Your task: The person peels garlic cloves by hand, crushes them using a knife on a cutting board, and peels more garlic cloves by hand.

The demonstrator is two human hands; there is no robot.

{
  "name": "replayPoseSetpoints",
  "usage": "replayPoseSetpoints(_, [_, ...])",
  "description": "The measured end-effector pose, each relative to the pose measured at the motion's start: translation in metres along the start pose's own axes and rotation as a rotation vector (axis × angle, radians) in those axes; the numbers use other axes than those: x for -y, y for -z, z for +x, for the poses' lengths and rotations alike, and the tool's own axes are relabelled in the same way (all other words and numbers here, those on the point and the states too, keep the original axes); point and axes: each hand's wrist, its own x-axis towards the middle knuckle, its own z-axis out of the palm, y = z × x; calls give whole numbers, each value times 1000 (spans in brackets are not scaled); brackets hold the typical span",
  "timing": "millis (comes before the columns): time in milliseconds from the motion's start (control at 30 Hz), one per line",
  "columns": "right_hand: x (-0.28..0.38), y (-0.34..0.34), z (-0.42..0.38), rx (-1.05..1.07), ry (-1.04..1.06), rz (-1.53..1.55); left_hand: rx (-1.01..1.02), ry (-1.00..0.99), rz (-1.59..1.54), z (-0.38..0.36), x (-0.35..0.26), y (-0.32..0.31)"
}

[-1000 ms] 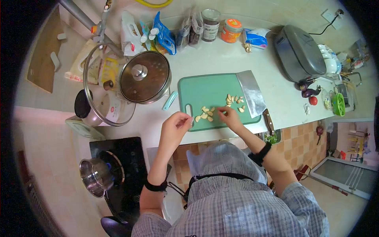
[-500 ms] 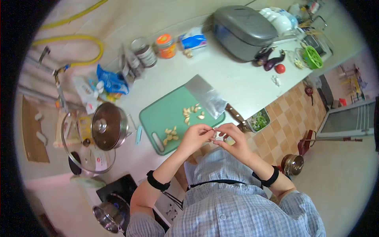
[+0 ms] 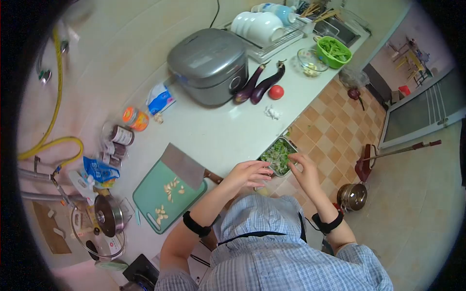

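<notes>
My left hand is held with its fingers stretched and apart at the near side of a bin of green scraps; I see nothing in it. Across from it, my right hand hangs over the bin's right edge, fingers loosely bent, thumb and forefinger apart. Beyond my left forearm lies a green cutting board with two groups of peeled garlic cloves on it. A cleaver rests across the board's far right corner, its wooden handle pointing toward my left wrist.
A grey rice cooker, two eggplants, a tomato and a glass bowl stand along the counter. Jars line the wall. A lidded pot is at left; another pot sits low at right.
My hands were together, pinching something small and pale near the board. They have parted and moved right to the bin, and the view has turned right. The small thing no longer shows.
</notes>
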Motion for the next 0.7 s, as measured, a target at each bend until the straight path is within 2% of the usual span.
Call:
replayPoseSetpoints(67, [-22, 20, 11, -41, 176, -417, -19, 30, 26, 17, -7, -13])
replayPoseSetpoints(133, [-21, 35, 18, -24, 128, -325, -43, 62, 46, 35, -5, -22])
replayPoseSetpoints(200, [-14, 44, 19, 31, 259, -307, -35, 58, -27, 58, 9, -27])
replayPoseSetpoints(233, [-12, 44, 19, 34, 254, -302, -39, 64, -28, 67, 16, -32])
replayPoseSetpoints(300, [-9, 42, 14, 197, 467, -413, -3, 105, 12, 84, 26, -43])
replayPoseSetpoints(333, [-27, 40, 10, 196, 465, -410, -5, 109, 13, 86, 25, -46])
replayPoseSetpoints(367, [-59, 35, 5, 212, 334, -535, -9, 130, 35, 87, 23, -50])
replayPoseSetpoints(400, [-63, 36, 4, 227, 203, -660, -12, 149, 56, 89, 22, -53])
replayPoseSetpoints(433, [-66, 39, 0, 229, 205, -659, -14, 148, 55, 90, 21, -53])
replayPoseSetpoints(500, [-60, 44, 2, 127, -6, -457, -119, 189, 84, 89, 22, -48])
replayPoseSetpoints(533, [-48, 44, 4, 159, 15, -443, -154, 182, 64, 87, 28, -46])
replayPoseSetpoints(600, [-26, 38, 9, 94, 271, -386, -128, 175, 103, 89, 40, -44])
replayPoseSetpoints(633, [-22, 30, 13, 127, 303, -366, -169, 159, 81, 85, 35, -48])
replayPoseSetpoints(700, [-19, 14, 13, 247, 452, -440, -51, 157, 216, 75, 27, -50])
